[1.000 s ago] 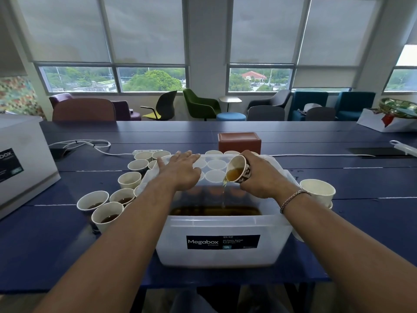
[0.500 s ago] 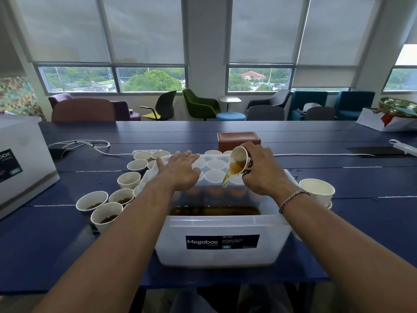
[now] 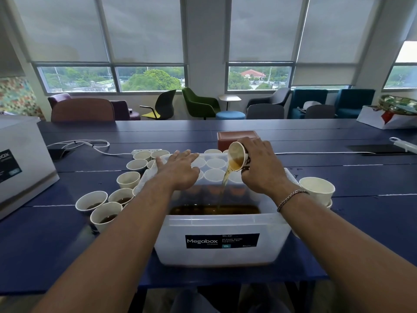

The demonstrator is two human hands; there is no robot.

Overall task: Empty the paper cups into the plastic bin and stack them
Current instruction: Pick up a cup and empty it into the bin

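A clear plastic bin (image 3: 216,224) labelled Megabox stands at the table's near edge, brown liquid pooled in its bottom. Over it my right hand (image 3: 264,168) grips a tilted paper cup (image 3: 237,156), and a brown stream falls from the cup into the bin. My left hand (image 3: 178,170) lies flat, fingers straight, above the bin's far left rim. Several paper cups with dark liquid (image 3: 106,216) stand left of the bin. More white cups (image 3: 215,163) stand behind the bin. A stack of empty cups (image 3: 317,193) sits right of the bin.
A second plastic box (image 3: 22,163) stands at the far left on the blue table (image 3: 361,222). A brown box (image 3: 237,138) sits behind the cups. A white power strip with cable (image 3: 144,152) lies at the back left. Chairs line the windows.
My right hand has lifted the cup and tipped it further, so the stream into the bin is heavier. My left hand has stayed where it was.
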